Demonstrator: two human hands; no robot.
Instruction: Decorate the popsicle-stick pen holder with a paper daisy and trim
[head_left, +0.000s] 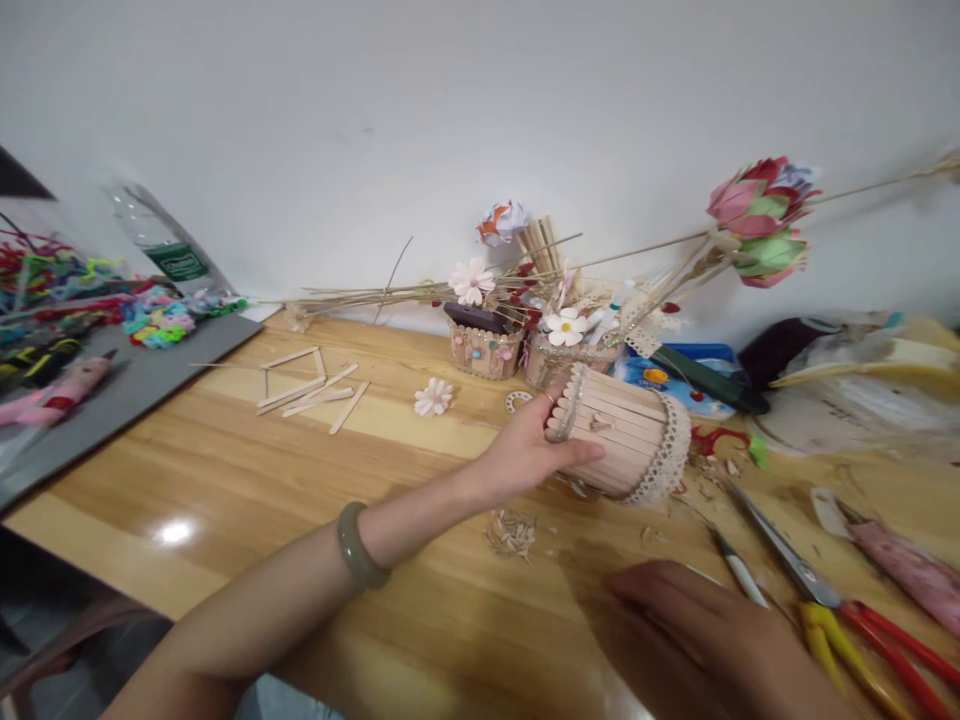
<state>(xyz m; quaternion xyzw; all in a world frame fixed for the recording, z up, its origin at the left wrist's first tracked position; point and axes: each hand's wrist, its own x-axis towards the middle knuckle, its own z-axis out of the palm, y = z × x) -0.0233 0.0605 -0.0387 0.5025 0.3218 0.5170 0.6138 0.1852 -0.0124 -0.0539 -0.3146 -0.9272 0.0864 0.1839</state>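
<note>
My left hand (532,440) is wrapped round a small pot made of wooden craft sticks (622,430), tilted on its side above the table. Cream lace trims one end of the pot, and a beaded scalloped edge runs round the other. Low on the right, my right hand (697,630) is over the tabletop with its fingers extended and nothing visible in them; its palm is hidden. A slim pen-like tool (739,570) and large scissors (806,580) with red and yellow handles lie beside it. A pile of wood scraps (512,533) is below the pot.
Two decorated stick holders (484,352) stand by the wall, with paper flowers (772,215) on stems. Loose craft sticks (307,385) and a white flower (433,397) lie left of centre. A grey mat (180,375) bears a bottle (169,240) and pliers.
</note>
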